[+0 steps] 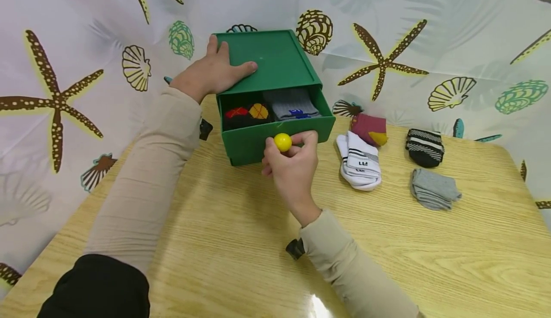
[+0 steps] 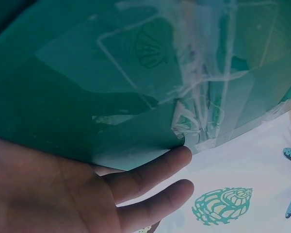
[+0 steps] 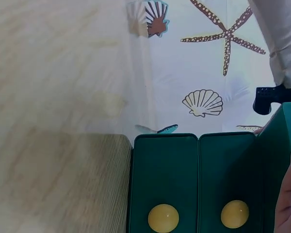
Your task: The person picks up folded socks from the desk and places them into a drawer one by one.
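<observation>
A green chest (image 1: 267, 55) stands against the patterned backdrop with its top drawer (image 1: 301, 127) pulled partway out. My left hand (image 1: 213, 71) rests on the chest's left edge, thumb across the top, fingers extended along the side. With the thumb and fingers of my right hand (image 1: 297, 165) I pinch the yellow knob (image 1: 282, 142) on that drawer. Inside lie black argyle socks (image 1: 249, 115) with red and yellow diamonds, beside grey ribbed socks (image 1: 292, 104) with a blue mark. Two closed drawers with yellow knobs (image 3: 163, 218) show in the right wrist view.
Right of the chest on the wooden table (image 1: 430, 260) lie white socks (image 1: 360, 162), maroon socks (image 1: 368, 127) with a mustard patch, black-and-white striped socks (image 1: 424, 147) and light grey socks (image 1: 435, 189). A cloth (image 1: 275, 2) printed with shells and starfish hangs behind.
</observation>
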`<state>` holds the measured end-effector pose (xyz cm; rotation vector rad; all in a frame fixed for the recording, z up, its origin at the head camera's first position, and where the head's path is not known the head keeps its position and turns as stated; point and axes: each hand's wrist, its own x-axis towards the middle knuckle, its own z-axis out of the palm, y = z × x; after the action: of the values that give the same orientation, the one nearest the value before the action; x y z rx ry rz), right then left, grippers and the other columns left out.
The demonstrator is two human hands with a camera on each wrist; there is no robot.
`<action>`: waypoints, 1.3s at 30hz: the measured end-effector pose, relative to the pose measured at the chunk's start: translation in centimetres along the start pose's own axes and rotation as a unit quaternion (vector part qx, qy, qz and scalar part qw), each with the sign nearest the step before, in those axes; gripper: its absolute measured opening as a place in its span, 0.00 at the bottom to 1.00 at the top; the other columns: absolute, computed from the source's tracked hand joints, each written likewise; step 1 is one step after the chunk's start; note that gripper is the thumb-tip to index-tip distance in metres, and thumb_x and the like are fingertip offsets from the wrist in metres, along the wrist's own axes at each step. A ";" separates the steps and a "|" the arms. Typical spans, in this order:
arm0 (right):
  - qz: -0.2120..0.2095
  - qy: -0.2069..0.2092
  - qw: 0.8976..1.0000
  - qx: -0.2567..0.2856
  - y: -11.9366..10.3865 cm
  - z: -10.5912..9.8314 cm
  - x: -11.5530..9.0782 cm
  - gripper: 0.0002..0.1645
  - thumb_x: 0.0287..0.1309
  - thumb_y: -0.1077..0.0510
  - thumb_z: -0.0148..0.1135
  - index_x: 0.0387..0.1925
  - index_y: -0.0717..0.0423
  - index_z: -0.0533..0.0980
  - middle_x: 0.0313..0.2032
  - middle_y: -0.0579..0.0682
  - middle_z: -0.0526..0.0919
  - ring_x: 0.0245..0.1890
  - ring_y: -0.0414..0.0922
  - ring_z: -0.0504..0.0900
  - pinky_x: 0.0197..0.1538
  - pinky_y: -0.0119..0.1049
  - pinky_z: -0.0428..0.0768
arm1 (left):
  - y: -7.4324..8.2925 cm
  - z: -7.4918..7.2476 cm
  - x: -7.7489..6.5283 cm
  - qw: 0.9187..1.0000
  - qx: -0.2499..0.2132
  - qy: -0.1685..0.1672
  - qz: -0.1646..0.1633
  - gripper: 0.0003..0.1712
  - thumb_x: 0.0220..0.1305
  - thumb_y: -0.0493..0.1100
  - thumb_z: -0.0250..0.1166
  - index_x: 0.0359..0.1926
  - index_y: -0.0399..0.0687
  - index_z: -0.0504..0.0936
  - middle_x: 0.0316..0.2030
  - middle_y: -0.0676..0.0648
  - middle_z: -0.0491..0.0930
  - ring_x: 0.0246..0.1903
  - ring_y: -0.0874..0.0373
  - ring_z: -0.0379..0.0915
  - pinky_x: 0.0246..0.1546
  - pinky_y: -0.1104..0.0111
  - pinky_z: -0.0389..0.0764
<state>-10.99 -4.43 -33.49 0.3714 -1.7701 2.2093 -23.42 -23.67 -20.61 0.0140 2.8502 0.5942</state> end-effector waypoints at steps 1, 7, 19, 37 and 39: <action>0.001 0.001 1.000 0.000 0.1 0.2 0.3 0.22 0.61 0.60 0.69 0.42 0.54 0.61 0.25 0.61 0.83 0.14 0.52 0.80 0.23 0.39 0.84 | 0.0 0.0 0.0 1.000 0.001 0.001 0.000 0.58 0.70 0.77 0.35 0.76 0.45 0.18 0.74 0.44 0.07 0.74 0.29 0.42 0.70 0.41 0.52; 0.001 0.011 1.000 -0.015 0.8 1.0 1.9 0.23 0.61 0.58 0.70 0.42 0.54 0.62 0.24 0.59 0.83 0.13 0.52 0.79 0.22 0.41 0.83 | 0.0 0.0 0.2 1.000 0.008 -0.005 0.002 0.58 0.71 0.76 0.35 0.75 0.43 0.17 0.73 0.42 0.07 0.74 0.30 0.41 0.69 0.42 0.55; 0.004 0.010 1.000 -0.029 1.6 2.0 4.4 0.23 0.62 0.58 0.70 0.42 0.55 0.61 0.23 0.59 0.82 0.13 0.51 0.78 0.21 0.39 0.83 | 0.1 -0.2 0.1 1.000 0.013 -0.007 0.000 0.57 0.71 0.76 0.35 0.76 0.42 0.18 0.74 0.42 0.07 0.73 0.30 0.46 0.68 0.43 0.58; 0.067 -0.008 0.996 -0.066 1.6 2.2 6.7 0.23 0.63 0.53 0.69 0.42 0.53 0.61 0.22 0.58 0.81 0.13 0.51 0.79 0.21 0.37 0.81 | 0.1 -0.2 0.0 1.000 0.009 -0.008 0.006 0.57 0.71 0.75 0.36 0.76 0.43 0.18 0.73 0.42 0.07 0.74 0.31 0.42 0.69 0.43 0.56; 0.068 -0.012 0.995 -0.070 1.4 2.2 6.8 0.23 0.63 0.53 0.69 0.42 0.53 0.61 0.22 0.58 0.81 0.13 0.52 0.79 0.21 0.37 0.81 | 0.0 -0.1 0.0 1.000 0.008 -0.009 0.007 0.57 0.71 0.75 0.36 0.76 0.43 0.18 0.73 0.42 0.07 0.74 0.31 0.42 0.69 0.43 0.56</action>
<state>-17.74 -6.46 -31.80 0.2540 -2.0025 2.1611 -23.49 -23.75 -20.51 0.0421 2.8407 0.5708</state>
